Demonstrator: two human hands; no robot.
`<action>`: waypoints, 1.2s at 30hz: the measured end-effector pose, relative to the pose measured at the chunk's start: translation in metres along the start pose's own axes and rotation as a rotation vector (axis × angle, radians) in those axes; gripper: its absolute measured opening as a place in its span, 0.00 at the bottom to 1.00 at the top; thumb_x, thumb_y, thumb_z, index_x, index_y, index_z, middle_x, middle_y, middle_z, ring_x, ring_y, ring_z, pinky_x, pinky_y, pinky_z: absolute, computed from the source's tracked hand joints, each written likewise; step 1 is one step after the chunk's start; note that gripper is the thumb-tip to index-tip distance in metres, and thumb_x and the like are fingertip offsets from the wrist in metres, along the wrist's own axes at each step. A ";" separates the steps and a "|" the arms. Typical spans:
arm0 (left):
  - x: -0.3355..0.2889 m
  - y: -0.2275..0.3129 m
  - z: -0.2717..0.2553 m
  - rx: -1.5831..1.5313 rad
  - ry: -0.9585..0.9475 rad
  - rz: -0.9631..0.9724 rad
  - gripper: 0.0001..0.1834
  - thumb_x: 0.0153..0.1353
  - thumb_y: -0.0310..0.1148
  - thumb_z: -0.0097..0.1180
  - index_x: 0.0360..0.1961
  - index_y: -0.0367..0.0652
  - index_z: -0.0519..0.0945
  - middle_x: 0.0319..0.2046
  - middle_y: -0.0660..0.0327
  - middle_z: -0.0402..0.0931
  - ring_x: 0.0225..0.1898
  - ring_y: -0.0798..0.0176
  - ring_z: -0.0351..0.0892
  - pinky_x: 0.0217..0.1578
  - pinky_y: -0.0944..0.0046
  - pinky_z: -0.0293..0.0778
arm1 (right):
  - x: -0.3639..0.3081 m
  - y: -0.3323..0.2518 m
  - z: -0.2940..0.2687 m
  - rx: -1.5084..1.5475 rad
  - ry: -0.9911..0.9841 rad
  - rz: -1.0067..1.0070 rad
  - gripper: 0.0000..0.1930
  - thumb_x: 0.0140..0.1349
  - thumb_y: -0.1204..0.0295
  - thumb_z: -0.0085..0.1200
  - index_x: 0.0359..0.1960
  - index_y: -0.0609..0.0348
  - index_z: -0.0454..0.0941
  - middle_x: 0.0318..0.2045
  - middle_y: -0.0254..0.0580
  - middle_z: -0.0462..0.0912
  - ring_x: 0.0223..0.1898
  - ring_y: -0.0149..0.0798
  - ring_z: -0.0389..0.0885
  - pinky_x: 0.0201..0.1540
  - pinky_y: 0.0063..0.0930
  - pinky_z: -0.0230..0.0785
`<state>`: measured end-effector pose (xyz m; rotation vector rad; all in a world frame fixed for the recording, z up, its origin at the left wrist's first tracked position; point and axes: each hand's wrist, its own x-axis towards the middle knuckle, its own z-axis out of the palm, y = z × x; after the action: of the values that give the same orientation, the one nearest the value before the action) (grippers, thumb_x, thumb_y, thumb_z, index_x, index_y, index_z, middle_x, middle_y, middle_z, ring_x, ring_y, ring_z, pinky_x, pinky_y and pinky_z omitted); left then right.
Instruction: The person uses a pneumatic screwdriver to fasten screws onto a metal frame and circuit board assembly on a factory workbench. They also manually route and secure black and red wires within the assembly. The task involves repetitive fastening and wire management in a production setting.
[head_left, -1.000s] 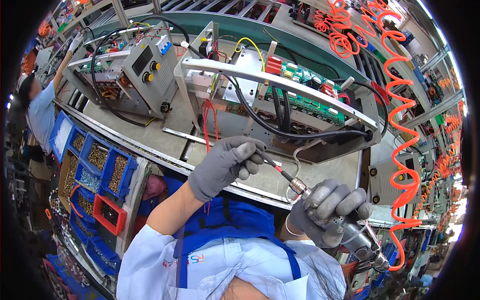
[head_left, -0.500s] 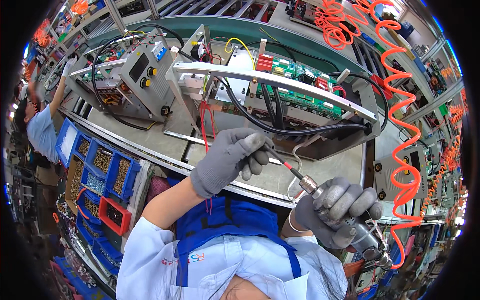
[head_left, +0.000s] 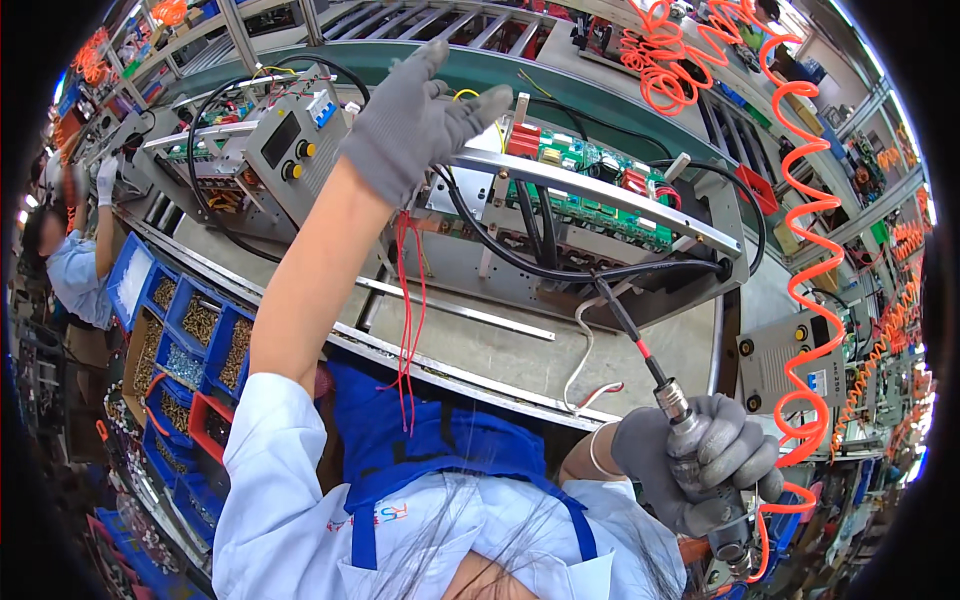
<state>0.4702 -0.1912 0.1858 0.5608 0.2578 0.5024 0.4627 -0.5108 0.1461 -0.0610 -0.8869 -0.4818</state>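
My left hand (head_left: 415, 120), in a grey glove, is raised over the left end of the open metal chassis (head_left: 580, 250), fingers spread, touching its top rail near the red wires (head_left: 405, 300). My right hand (head_left: 700, 460), also gloved, grips a pneumatic screwdriver (head_left: 690, 450) low at the right. The driver's long bit (head_left: 625, 320) points up toward the chassis front, by the black cables (head_left: 540, 260). A green circuit board (head_left: 600, 180) lies inside the chassis.
A second grey unit with yellow knobs (head_left: 285, 150) stands to the left. Blue bins of screws (head_left: 190, 340) and a red bin (head_left: 205, 425) sit at the lower left. Orange coiled air hoses (head_left: 810, 240) hang at the right. Another person (head_left: 80, 260) works at the far left.
My left hand has let go of the driver's bit and risen to the chassis's top left. My right hand has stayed low with the driver.
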 end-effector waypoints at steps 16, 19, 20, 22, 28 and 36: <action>-0.099 -0.014 -0.048 -0.011 -0.386 0.323 0.18 0.71 0.30 0.46 0.58 0.34 0.70 0.51 0.49 0.77 0.46 0.60 0.83 0.35 0.72 0.82 | 0.001 0.038 0.027 0.034 -0.282 0.145 0.19 0.52 0.73 0.59 0.46 0.62 0.72 0.27 0.33 0.65 0.21 0.27 0.67 0.18 0.24 0.63; -0.111 -0.017 -0.064 0.224 -0.189 0.424 0.16 0.70 0.30 0.48 0.55 0.36 0.74 0.46 0.51 0.81 0.40 0.62 0.85 0.30 0.73 0.81 | -0.001 0.066 0.044 0.135 -0.295 0.272 0.15 0.54 0.74 0.58 0.43 0.64 0.71 0.25 0.33 0.65 0.20 0.28 0.66 0.19 0.24 0.63; -0.110 -0.019 -0.063 0.317 -0.073 0.486 0.13 0.68 0.30 0.52 0.51 0.37 0.79 0.40 0.55 0.84 0.33 0.67 0.85 0.25 0.75 0.78 | 0.000 0.076 0.045 0.139 -0.344 0.299 0.13 0.56 0.75 0.56 0.43 0.63 0.71 0.24 0.33 0.64 0.21 0.28 0.66 0.20 0.23 0.62; -0.108 -0.018 -0.071 0.485 0.001 0.561 0.13 0.67 0.30 0.53 0.51 0.36 0.79 0.38 0.56 0.84 0.33 0.69 0.85 0.24 0.77 0.76 | -0.002 0.097 0.055 0.145 -0.386 0.381 0.11 0.57 0.76 0.53 0.42 0.63 0.71 0.24 0.33 0.63 0.22 0.27 0.65 0.22 0.23 0.60; -0.092 -0.013 -0.094 0.588 0.166 0.549 0.12 0.64 0.27 0.57 0.47 0.34 0.81 0.34 0.57 0.84 0.27 0.72 0.83 0.22 0.76 0.72 | -0.020 0.153 0.084 0.050 -0.483 0.388 0.20 0.56 0.73 0.51 0.52 0.62 0.72 0.26 0.33 0.61 0.23 0.29 0.63 0.27 0.28 0.58; -0.085 -0.020 -0.098 0.935 0.246 0.742 0.23 0.60 0.23 0.58 0.57 0.34 0.74 0.32 0.58 0.82 0.28 0.75 0.78 0.28 0.73 0.75 | -0.028 0.171 0.088 -0.068 -0.617 0.413 0.22 0.56 0.70 0.51 0.53 0.62 0.72 0.31 0.40 0.71 0.23 0.33 0.70 0.24 0.30 0.68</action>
<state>0.3699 -0.2064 0.1022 1.5334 0.5281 1.1858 0.4573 -0.3262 0.2058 -0.4649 -1.4204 -0.0962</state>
